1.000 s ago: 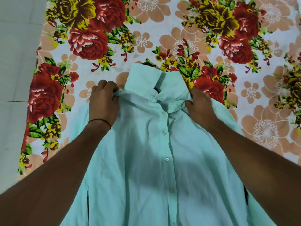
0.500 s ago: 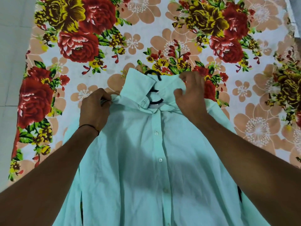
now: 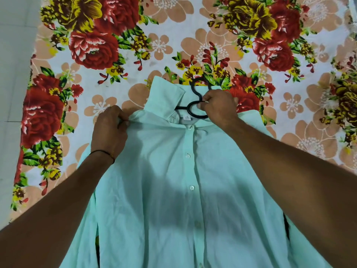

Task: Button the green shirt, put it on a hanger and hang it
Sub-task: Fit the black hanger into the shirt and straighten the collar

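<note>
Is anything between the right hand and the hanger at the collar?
Nothing visible. The right hand pinches the black hanger at its neck, inside the open collar of the green shirt; its hook pokes out past the collar.

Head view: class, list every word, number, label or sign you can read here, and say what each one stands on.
White neck label inside the collar of the green shirt: tiny dark print, too small and blurred to read.
Black hanger: no text visible.
Floral bedsheet: pattern only, no text.
</note>
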